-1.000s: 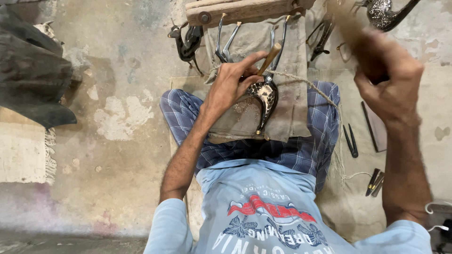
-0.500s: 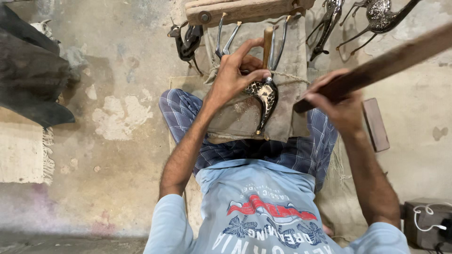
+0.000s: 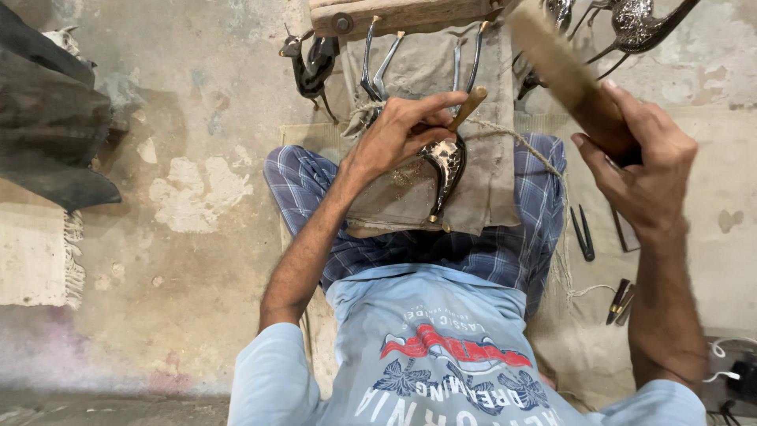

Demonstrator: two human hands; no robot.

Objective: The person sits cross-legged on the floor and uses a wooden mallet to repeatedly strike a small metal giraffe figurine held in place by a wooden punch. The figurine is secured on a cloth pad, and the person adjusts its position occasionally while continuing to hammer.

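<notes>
Workpiece: curved dark metal figurine [image 3: 445,170], on grey cloth [image 3: 410,197] over lap, centre frame.
Chisel: wood-handled tool [image 3: 467,109], tip on workpiece.
L hand [image 3: 398,130]: closed on chisel, pressing workpiece.
R hand [image 3: 643,162]: clamped on wooden mallet [image 3: 564,75], raised, blurred.
Hands: well apart.
Nearby: black animal figurine [image 3: 311,67] on floor, upper left; small tools [image 3: 583,233] on floor, right.

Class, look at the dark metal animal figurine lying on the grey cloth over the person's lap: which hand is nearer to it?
Left. The left hand rests on the dark metal animal figurine; the right hand is off to its right, gripping a wooden stick.
</notes>
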